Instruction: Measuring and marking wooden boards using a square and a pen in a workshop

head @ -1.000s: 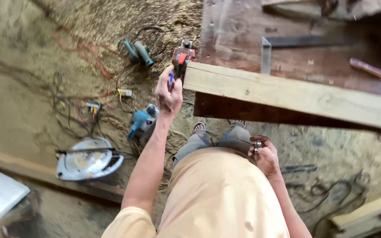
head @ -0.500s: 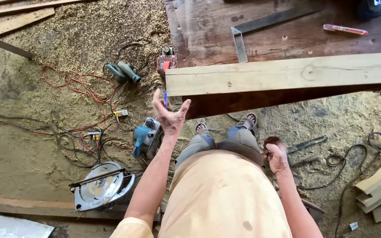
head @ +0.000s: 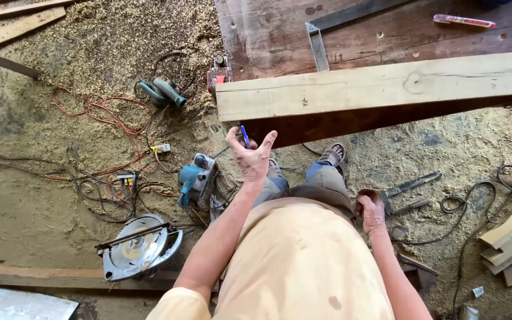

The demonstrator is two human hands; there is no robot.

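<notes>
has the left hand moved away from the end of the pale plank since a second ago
Yes. The left hand, with a blue pen, was up at the pale plank end; now it is below that end, nearer the person's body.

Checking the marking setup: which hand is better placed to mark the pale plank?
Probably the left hand: raised just below the plank, it holds a blue pen. The right hand is down at the hip.

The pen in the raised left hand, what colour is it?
Blue; the slim blue pen shows best in the head view.

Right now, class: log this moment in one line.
left hand: holds blue pen | right hand: at hip | plank: on bench
</notes>
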